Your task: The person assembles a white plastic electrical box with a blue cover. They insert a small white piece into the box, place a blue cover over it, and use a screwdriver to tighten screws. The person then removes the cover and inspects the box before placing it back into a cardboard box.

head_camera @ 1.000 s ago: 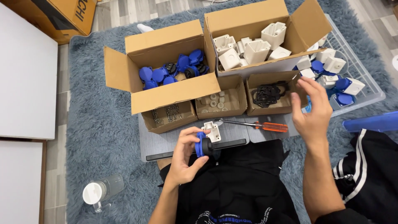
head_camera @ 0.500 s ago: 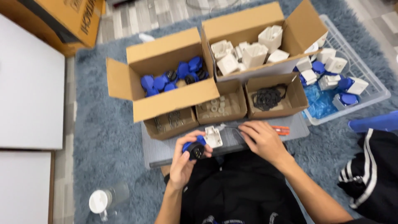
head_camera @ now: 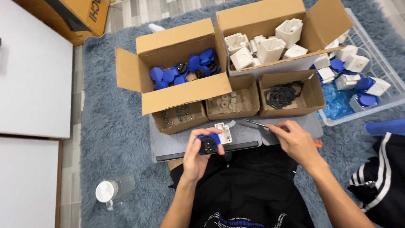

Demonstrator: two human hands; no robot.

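Socket, blue-and-white with a black round face, sat in the left hand at the near edge of the grey tray, fingers curled round its blue body so the face pointed up toward the camera, presumably to keep it steady and readable for work from above. Its white base stuck out to the right, over the tray. Right hand lay on the tray to the right, fingers closed round a screwdriver; the metal shaft pointed left toward the socket, an orange bit of handle showed past the wrist. Tip stood apart from the socket. Boxes were ranked along the far side within arm's reach: blue caps in the large left box, white housings in the large right one, and three small boxes in front holding screws, pale washers and black rings. A clear crate of assembled pieces sat far right. A lidded bottle lay on the rug, near left.
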